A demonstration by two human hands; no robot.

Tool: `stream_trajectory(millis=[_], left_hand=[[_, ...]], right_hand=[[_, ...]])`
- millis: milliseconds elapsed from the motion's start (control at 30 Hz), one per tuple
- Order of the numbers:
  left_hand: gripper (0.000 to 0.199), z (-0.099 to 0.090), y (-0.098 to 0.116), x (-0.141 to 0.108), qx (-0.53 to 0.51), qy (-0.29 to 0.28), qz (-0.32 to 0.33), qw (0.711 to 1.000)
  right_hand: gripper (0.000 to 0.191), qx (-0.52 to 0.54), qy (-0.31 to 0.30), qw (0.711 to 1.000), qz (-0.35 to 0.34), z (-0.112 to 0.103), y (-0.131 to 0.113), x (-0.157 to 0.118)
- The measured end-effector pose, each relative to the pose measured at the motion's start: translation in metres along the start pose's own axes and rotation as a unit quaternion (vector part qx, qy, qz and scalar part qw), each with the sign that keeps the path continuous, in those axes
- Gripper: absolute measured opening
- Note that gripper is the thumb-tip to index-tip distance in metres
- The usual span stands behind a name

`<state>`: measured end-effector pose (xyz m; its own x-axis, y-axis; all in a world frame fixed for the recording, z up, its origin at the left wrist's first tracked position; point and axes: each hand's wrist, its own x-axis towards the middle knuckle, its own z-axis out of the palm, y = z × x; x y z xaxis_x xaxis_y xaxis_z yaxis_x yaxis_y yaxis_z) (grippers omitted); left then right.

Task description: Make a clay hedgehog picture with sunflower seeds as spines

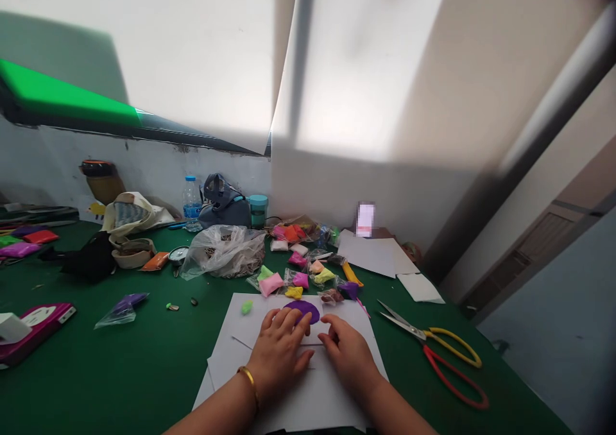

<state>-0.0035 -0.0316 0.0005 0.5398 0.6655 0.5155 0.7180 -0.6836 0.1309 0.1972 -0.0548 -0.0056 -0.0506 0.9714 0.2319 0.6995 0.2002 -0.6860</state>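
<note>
Left hand point(282, 355): laid out palm down, fingers extended and loosely spread, clasping nothing. Its fingertips overlap the lower-left part of a flat purple disc point(308, 308); whether they press on it cannot be told from this angle. A gold bracelet point(250, 383) is worn at the left wrist.

Right hand point(350, 351): fingers bent, thumb and forefinger apart, no object visible between them. It stands just beside the disc's right edge; its inner palm is hidden.

The purple disc lies toward the far edge of the white sheets point(332, 400), which overlap one another on the green tabletop point(158, 377). A small green lump point(247, 307) sits on the same paper, left of the disc.

Beyond the sheets — a cluster of small packets, among them a pink packet point(271, 284), a yellow packet point(294, 292) and a purple packet point(349, 290). Right of the paper, scissors point(422, 334) lie with blades slightly parted, one handle loop yellow, the other red. Further back stand a clear plastic bag point(226, 249), a water bottle point(191, 209) and a teal cup point(258, 212), the bottle upright and blue-capped.
</note>
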Motion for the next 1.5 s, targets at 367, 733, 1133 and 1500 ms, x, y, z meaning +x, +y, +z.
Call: stream_trajectory(millis=[367,733,1133,1500], left_hand=[[0.024,-0.016,0.013,0.004,-0.086,0.092,0.033,0.991],[0.019,-0.012,0.017,0.003,-0.285,0.08,-0.02,0.955],[0.008,-0.02,0.01,0.002,-0.35,0.086,-0.077,0.93],[0.01,-0.028,0.004,0.021,-0.373,0.045,-0.126,0.918]], right_hand=[[0.039,0.196,-0.071,0.976,-0.068,0.002,-0.021,0.001],[0.104,0.401,-0.122,0.904,0.089,0.003,-0.038,0.007],[0.044,0.068,0.06,0.993,-0.069,-0.027,-0.01,0.037],[0.031,-0.114,0.091,0.982,-0.117,-0.028,0.024,0.06]])
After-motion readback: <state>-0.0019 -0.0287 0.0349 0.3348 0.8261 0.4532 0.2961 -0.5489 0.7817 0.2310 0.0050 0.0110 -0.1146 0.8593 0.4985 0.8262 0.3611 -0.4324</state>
